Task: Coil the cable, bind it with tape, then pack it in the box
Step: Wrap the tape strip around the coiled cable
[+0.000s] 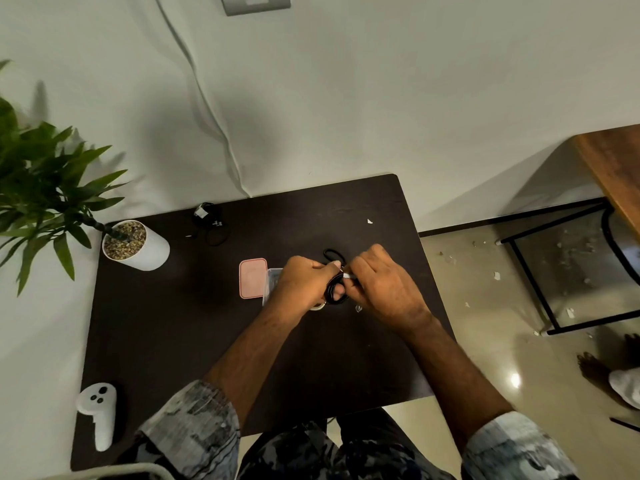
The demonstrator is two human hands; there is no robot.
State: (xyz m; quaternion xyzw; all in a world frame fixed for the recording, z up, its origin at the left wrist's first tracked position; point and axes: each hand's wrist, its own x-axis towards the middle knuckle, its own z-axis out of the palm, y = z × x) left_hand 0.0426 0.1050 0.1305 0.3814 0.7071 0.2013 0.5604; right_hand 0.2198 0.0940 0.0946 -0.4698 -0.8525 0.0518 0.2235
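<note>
The pink lid (252, 278) lies left of the clear box (272, 282), so the box is ready. Right of the box, the left hand (304, 285) squeezes the black cable (336, 289) coil so it stays round. The right hand (377, 289) pinches white tape (349, 276) onto it.

Table (166, 323) front-left bare — passable; box (272, 278), pink lid (252, 278) crowd left hand (304, 284).

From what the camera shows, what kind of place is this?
Probably a room in a home: a small dark table against a white wall, a potted plant, and a white game controller on it.
</note>
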